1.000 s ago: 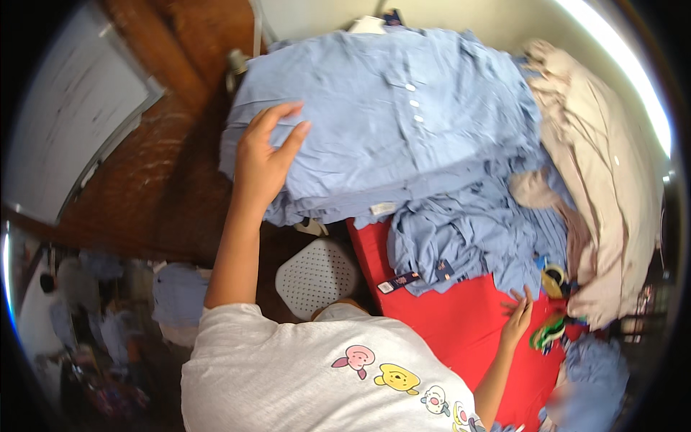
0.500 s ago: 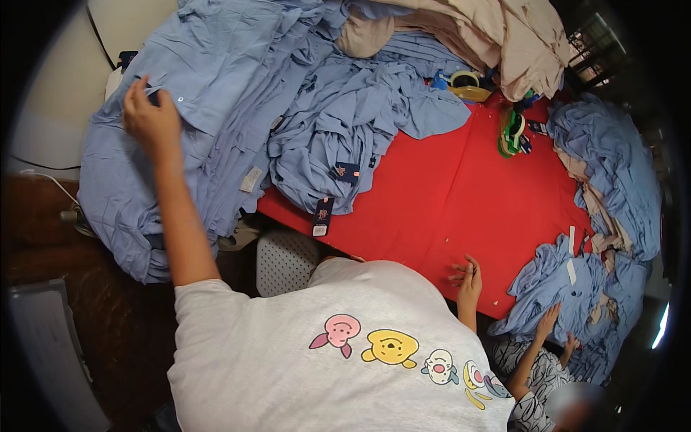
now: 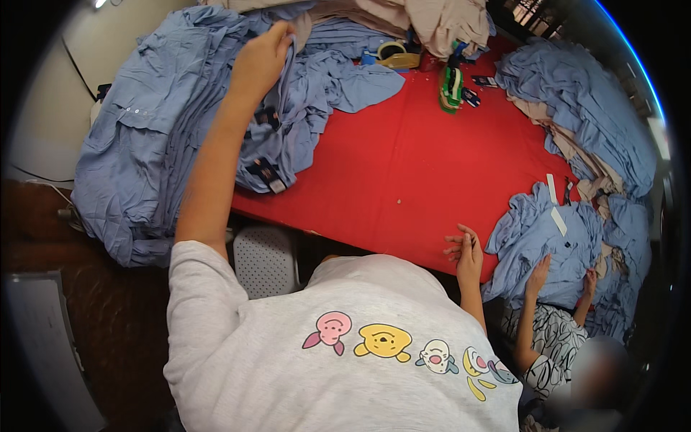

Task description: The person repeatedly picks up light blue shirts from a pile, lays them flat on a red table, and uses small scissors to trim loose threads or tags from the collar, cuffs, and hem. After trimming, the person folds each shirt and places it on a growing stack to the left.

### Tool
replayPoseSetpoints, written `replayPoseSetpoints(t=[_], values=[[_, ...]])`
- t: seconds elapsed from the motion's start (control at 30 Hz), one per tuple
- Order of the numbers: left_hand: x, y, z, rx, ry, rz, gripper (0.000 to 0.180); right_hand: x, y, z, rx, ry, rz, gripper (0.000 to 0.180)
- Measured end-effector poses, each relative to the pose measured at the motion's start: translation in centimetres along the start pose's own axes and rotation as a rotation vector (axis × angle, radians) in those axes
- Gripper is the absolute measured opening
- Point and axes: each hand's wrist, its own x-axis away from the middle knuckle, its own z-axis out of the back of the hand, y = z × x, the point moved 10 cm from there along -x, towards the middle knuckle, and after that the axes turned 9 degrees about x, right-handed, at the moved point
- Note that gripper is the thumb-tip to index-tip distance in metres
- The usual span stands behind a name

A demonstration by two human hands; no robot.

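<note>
My left hand (image 3: 263,61) is closed on the edge of a light blue shirt (image 3: 288,108) in the pile at the left of the table. Dark tags (image 3: 268,173) hang from that shirt near its lower end. Beside it, a thick heap of blue shirts (image 3: 137,129) drapes over the table's left edge, with a button placket showing. My right hand (image 3: 468,253) hovers over the front edge of the red tabletop (image 3: 374,187), fingers loosely apart. A tiny dark mark shows between its fingers; I cannot make out what it is.
Tape dispensers, one yellow (image 3: 399,59) and one green (image 3: 450,90), stand at the back near loose tags (image 3: 471,97). Beige garments (image 3: 446,21) lie behind. On the right, a co-worker's hands (image 3: 538,273) rest on another blue shirt (image 3: 558,237). A grey stool (image 3: 265,259) sits under the table's front edge.
My left hand has moved right and farther back, from lying on the left heap to gripping a tagged shirt. The view has shifted slightly; my right hand stays at the front edge.
</note>
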Motion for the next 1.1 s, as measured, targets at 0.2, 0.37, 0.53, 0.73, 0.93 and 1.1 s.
replayPoseSetpoints(t=[0.2, 0.37, 0.53, 0.73, 0.93, 1.1], values=[[-4.8, 23.7, 2.7, 0.36, 0.071, -0.15, 0.017, 0.0, -8.7, 0.0, -0.004, -0.141, 0.174, 0.032], [-3.3, 34.5, 7.0, 0.751, 0.104, -0.162, 0.016, 2.7, -20.9, -3.0, -0.033, -0.286, 0.48, 0.043], [1.4, 45.3, -0.5, 1.273, -0.441, -0.642, 0.019, 0.6, -21.1, -0.7, 0.447, -0.007, 0.765, 0.051], [7.9, 39.6, -8.0, 0.896, -0.448, -0.397, 0.055, -4.7, -20.2, 0.0, 0.377, -0.39, 0.734, 0.037], [26.6, 19.7, -24.1, 0.399, -0.93, 0.333, 0.077, -8.1, -13.2, 6.6, -0.529, -0.067, -0.005, 0.031], [33.1, 15.4, -27.9, 0.072, -0.68, 0.238, 0.064, -6.9, -18.7, 7.6, -0.715, -0.105, 0.159, 0.035]])
